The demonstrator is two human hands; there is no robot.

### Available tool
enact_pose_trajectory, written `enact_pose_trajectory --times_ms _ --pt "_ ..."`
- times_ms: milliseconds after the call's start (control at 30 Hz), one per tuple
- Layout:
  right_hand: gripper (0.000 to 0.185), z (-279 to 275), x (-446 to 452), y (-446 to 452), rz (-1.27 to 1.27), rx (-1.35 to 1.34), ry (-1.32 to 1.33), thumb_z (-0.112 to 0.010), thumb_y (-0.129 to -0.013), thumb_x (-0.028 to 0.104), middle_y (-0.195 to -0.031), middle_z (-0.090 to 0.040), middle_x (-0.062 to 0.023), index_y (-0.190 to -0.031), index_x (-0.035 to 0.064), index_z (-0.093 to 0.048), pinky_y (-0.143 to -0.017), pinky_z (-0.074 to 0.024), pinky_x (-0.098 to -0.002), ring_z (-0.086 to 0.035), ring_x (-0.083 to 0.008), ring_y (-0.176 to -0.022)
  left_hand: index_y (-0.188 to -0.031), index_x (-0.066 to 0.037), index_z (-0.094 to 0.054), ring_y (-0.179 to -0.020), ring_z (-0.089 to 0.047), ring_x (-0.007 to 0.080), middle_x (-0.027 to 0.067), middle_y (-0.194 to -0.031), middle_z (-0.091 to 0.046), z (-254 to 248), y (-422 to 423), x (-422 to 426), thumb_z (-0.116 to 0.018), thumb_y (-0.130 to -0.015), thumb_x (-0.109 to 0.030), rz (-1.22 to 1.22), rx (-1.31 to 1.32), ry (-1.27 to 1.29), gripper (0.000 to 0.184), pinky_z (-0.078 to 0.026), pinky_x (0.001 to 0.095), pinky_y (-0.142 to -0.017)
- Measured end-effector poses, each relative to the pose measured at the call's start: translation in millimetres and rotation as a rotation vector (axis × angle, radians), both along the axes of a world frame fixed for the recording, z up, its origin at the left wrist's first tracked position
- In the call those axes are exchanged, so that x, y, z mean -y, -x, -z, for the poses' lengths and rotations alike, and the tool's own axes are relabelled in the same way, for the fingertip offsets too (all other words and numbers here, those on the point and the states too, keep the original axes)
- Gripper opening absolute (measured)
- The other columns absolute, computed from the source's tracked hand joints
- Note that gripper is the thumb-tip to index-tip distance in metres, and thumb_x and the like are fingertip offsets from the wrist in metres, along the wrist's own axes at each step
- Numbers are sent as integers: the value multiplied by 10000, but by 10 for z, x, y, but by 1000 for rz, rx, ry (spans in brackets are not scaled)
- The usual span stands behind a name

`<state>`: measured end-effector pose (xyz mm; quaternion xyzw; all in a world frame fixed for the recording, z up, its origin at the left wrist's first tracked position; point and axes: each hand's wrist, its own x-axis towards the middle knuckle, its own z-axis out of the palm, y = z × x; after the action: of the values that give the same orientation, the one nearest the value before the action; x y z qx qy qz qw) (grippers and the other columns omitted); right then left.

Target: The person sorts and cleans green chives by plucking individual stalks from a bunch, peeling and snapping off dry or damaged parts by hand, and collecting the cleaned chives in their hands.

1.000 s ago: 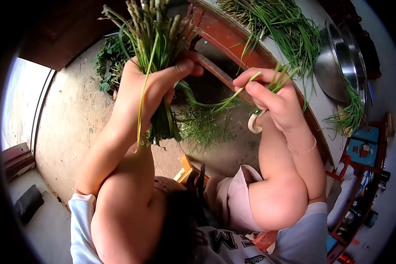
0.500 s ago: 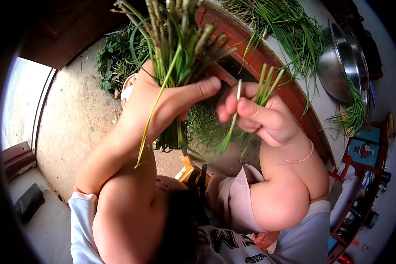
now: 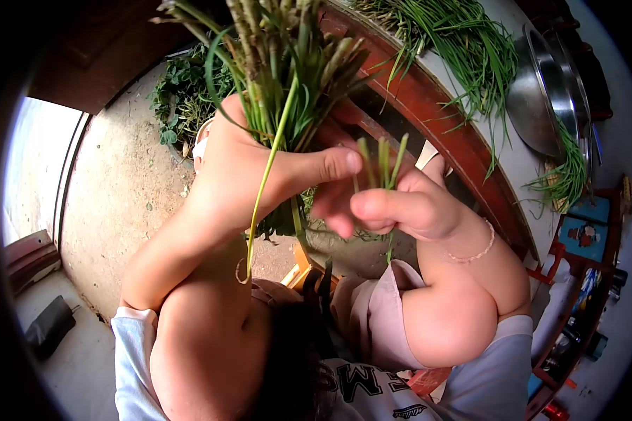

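Observation:
My left hand [image 3: 249,165] is wrapped round a thick bunch of garlic chives [image 3: 263,67], their pale, brownish stem ends pointing up. One yellowish blade [image 3: 270,165] hangs loose across the back of this hand. Close beside it, my right hand [image 3: 418,207] pinches a few chive stalks [image 3: 384,165] between thumb and fingers, cut ends upward. Its fingertips are blurred and lie just below my left thumb. The leafy lower part of the bunch is mostly hidden behind both hands.
A large heap of chives [image 3: 463,52] lies on the red-edged table [image 3: 470,130] at upper right. Steel basins [image 3: 541,98] stand beside it, with a smaller chive bundle [image 3: 565,172] below. Leafy greens [image 3: 179,98] lie on the floor at upper left.
My right hand has moved left and slightly down, closer to my left hand. The single stalk at its fingertips no longer shows clearly. My left hand still grips the bunch.

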<state>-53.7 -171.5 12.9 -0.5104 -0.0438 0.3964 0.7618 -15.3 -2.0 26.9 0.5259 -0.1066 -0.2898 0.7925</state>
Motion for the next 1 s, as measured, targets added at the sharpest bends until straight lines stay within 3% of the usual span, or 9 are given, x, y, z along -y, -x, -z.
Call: enact_pose_trajectory --times_ms 100,333,400,467,533,600,767,900,1000 --pt "206 51 -46 11 -71 1 1 -485 -788 179 -689 -517 13 -912 34 -564 -427 -250 -144 -333 0 -491 -960 3 -494 -689 -552 130 69 -755 -572 6 5 -16 -742 -590 -168 -112 120 -245 477 -437 208 -549" --pt "305 16 -54 -20 -181 -97 84 -401 -831 282 -645 -485 30 -858 42 -586 -416 -225 -156 -280 -7 -460 -971 4 -489 -739 -571 153 73 -758 -567 159 -2 31 -729 -596 -105 -167 321 -241 458 -455 216 -562" --pt "327 40 -39 -24 -191 -99 95 -384 -838 301 -652 -495 25 -847 46 -589 -422 -231 -157 -278 -12 -464 -897 5 -560 -692 -570 108 63 -789 -605 179 8 53 -692 -614 -4 -214 334 -163 312 -482 222 -621" --pt "364 61 -26 -27 -163 -10 150 -360 -850 330 -703 -542 0 -839 50 -592 -448 -249 -164 -363 -23 -528 -897 -2 -564 -670 -561 99 57 -777 -606 154 -5 82 -685 -627 -20 -235 254 -110 296 -469 209 -590" --pt "444 121 19 -63 -73 214 17 -274 -891 310 -858 -578 -89 -857 -12 -577 -753 -376 -259 -505 -147 -855 -897 -21 -574 -568 -496 67 37 -741 -606 55 -42 14 -652 -681 -76 -212 137 -282 236 -390 174 -486" --pt "453 67 88 -102 79 255 -50 -243 -898 276 -955 -552 -136 -889 -51 -555 -902 -313 -309 -481 -197 -966 -869 -28 -585 -505 -426 53 29 -714 -599 140 -70 38 -619 -721 -145 -380 63 -114 192 -322 178 -446" --pt "489 1 285 -175 223 151 -278 -275 -874 360 -1112 -460 -216 -1103 -48 -415 -947 -293 -386 -401 -302 -1099 -813 -6 -538 -489 -381 81 6 -570 -442 368 -219 -146 -507 -804 -267 -428 210 -259 263 -311 207 -467" --pt "484 -29 379 -199 186 219 -478 -293 -875 347 -1101 -481 -178 -1180 -27 -321 -934 -315 -412 -438 -316 -1059 -633 -126 -376 -417 -271 49 -46 -511 -297 348 -274 -133 -452 -841 -264 -412 -28 -30 261 -246 193 -448" --pt "425 -128 432 -169 250 202 -512 -310 -882 285 -1015 -533 -101 -1198 0 -301 -927 -333 -390 -498 -253 -985 -631 -135 -373 -426 -269 39 -54 -522 -282 366 -279 -143 -446 -845 -246 -395 -101 35 252 -246 188 -449"
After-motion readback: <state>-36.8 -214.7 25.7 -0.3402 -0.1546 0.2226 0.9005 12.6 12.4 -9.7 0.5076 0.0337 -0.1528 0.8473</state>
